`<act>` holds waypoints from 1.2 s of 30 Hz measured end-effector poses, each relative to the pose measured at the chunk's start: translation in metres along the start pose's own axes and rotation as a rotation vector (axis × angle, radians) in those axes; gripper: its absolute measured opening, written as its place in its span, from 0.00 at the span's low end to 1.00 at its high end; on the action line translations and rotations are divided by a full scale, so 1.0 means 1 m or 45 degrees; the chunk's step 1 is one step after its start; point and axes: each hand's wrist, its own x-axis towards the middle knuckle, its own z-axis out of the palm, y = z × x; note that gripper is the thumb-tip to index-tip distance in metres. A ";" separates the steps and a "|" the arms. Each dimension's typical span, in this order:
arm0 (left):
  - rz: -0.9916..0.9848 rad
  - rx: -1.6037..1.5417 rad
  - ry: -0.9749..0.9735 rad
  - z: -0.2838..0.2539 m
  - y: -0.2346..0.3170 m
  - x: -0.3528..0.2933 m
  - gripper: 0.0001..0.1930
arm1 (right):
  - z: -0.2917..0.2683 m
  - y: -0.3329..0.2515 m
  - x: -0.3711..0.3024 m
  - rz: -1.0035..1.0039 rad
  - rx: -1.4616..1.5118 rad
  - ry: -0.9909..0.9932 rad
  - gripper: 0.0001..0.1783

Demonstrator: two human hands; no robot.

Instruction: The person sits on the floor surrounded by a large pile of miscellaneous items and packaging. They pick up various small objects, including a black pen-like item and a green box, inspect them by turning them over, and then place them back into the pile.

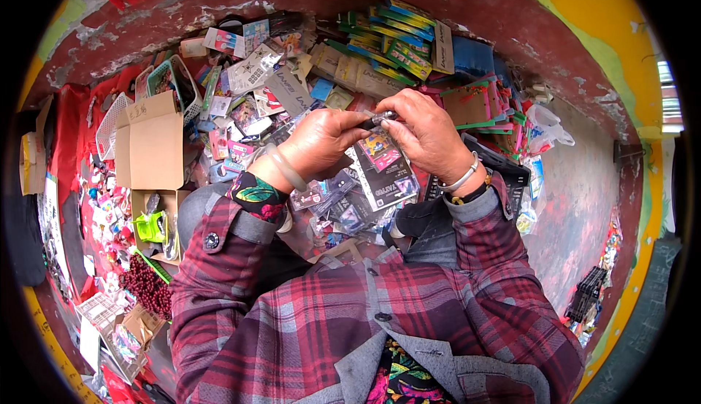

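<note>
Between my two hands is a small dark, shiny object (377, 120), too small to name for sure. My left hand (321, 141) pinches its left end with thumb and fingers. At the other end, the fingers of my right hand (427, 130) close on it from above. Below my hands lie flat printed packets, among them a black-and-white packaged card sheet (387, 178) and a small pink-edged picture card (381, 150). Several clear plastic packets (339, 192) are heaped beside them.
An open cardboard box (155, 148) stands at left near a green basket (175, 83). Stacked yellow-green boxes (398, 39) lie at the far wall. Pink-and-green framed boards (478, 105) and a white plastic bag (548, 128) are at right. Dark red beads (146, 287) lie lower left.
</note>
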 end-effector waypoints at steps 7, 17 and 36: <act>0.167 0.304 0.177 0.005 -0.002 -0.001 0.10 | 0.010 -0.009 -0.001 0.285 0.021 0.076 0.08; -0.107 -0.208 -0.428 -0.016 0.002 0.001 0.11 | -0.007 0.000 -0.002 -0.069 0.045 -0.095 0.11; -0.329 -0.840 -0.876 -0.028 0.005 -0.002 0.15 | -0.009 -0.011 -0.006 -0.137 0.229 -0.159 0.16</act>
